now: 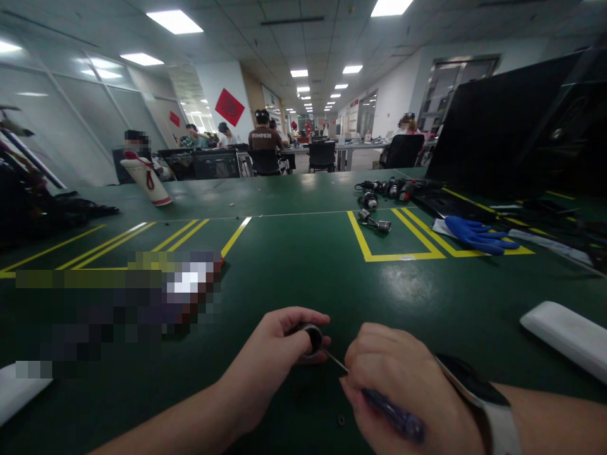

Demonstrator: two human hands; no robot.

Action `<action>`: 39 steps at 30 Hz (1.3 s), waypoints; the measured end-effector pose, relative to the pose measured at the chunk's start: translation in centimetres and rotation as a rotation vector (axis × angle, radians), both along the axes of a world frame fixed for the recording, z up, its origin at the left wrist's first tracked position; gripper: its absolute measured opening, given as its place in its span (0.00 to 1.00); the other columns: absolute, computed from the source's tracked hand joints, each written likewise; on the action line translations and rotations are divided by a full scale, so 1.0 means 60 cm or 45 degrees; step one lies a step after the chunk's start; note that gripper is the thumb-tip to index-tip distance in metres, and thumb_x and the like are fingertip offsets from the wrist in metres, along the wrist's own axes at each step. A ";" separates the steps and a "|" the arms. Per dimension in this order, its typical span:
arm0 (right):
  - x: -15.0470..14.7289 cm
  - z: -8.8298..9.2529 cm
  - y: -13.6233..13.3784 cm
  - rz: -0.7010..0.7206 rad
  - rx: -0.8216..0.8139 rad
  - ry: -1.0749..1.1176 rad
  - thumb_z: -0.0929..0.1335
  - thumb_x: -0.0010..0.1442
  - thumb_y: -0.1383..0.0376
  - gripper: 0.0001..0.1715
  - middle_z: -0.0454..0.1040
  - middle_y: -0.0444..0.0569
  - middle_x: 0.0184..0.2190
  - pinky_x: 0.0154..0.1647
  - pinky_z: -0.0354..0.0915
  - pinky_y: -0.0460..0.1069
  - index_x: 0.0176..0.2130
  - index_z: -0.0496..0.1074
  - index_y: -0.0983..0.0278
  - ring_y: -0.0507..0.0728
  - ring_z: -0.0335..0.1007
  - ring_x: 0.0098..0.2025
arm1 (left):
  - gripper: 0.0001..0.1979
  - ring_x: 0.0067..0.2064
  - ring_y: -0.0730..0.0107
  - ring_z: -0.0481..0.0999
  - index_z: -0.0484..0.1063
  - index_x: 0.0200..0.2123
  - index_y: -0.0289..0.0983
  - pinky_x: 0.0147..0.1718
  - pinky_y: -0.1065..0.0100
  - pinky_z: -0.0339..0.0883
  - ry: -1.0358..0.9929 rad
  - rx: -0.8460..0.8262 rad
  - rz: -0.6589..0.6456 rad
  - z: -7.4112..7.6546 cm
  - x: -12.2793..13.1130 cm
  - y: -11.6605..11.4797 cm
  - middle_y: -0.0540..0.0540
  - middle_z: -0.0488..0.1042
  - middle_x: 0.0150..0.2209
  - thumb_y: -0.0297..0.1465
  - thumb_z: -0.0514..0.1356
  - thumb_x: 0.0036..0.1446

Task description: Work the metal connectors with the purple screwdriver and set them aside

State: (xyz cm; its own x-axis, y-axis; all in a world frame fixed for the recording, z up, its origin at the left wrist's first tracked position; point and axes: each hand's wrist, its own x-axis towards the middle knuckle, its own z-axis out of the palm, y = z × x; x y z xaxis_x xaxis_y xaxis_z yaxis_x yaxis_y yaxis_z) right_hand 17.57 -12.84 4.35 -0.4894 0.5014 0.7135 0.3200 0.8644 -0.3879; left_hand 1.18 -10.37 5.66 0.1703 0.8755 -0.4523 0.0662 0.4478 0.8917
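Note:
My left hand (272,354) is closed around a small round metal part (310,338) with a dark opening, held just above the green table (303,265). My right hand (403,385) grips a screwdriver with a translucent purple handle (393,417); its thin metal shaft points up and left, with the tip at the round part. A watch sits on my right wrist. A tiny dark screw or washer (341,419) lies on the table between my hands.
Several small metal parts (379,202) lie at the back inside yellow floor-tape lines, near a blue glove (477,234) and a black monitor (502,126). A white flat object (566,338) lies at the right. A blurred-out patch sits at the left. People sit at desks far behind.

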 end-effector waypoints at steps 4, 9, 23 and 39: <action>0.001 0.000 0.001 0.014 0.021 0.037 0.61 0.50 0.78 0.10 0.69 0.46 0.24 0.25 0.59 0.46 0.32 0.62 0.64 0.51 0.61 0.25 | 0.14 0.31 0.70 0.74 0.73 0.39 0.29 0.33 0.70 0.66 -0.016 -0.013 0.021 0.002 0.001 0.000 0.45 0.77 0.29 0.21 0.56 0.46; 0.001 0.001 0.001 -0.012 -0.047 0.050 0.62 0.50 0.77 0.08 0.68 0.45 0.23 0.25 0.58 0.45 0.30 0.62 0.65 0.50 0.60 0.25 | 0.16 0.32 0.70 0.74 0.73 0.38 0.30 0.31 0.71 0.66 -0.001 -0.045 0.008 0.006 -0.001 -0.003 0.45 0.77 0.30 0.20 0.55 0.43; 0.006 0.018 0.008 -0.083 -0.295 0.124 0.62 0.48 0.79 0.10 0.63 0.40 0.22 0.25 0.55 0.42 0.27 0.61 0.65 0.46 0.58 0.24 | 0.15 0.36 0.67 0.73 0.69 0.37 0.33 0.36 0.67 0.67 0.040 0.060 -0.093 0.004 -0.002 -0.002 0.46 0.72 0.36 0.21 0.55 0.42; 0.007 0.014 0.008 -0.120 -0.289 0.081 0.62 0.49 0.78 0.10 0.64 0.41 0.22 0.24 0.55 0.43 0.28 0.61 0.64 0.48 0.59 0.24 | 0.15 0.37 0.63 0.74 0.70 0.34 0.33 0.39 0.64 0.66 0.084 0.192 -0.080 -0.005 -0.002 0.001 0.46 0.75 0.32 0.19 0.59 0.39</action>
State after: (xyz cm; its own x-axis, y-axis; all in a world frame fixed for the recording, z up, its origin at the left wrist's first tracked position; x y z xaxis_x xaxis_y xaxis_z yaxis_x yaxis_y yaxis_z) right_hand 17.96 -12.36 5.16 -0.3908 0.6935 0.6052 0.3641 0.7203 -0.5904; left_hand 1.06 -10.30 5.39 0.2012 0.9227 -0.3288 0.1509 0.3025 0.9411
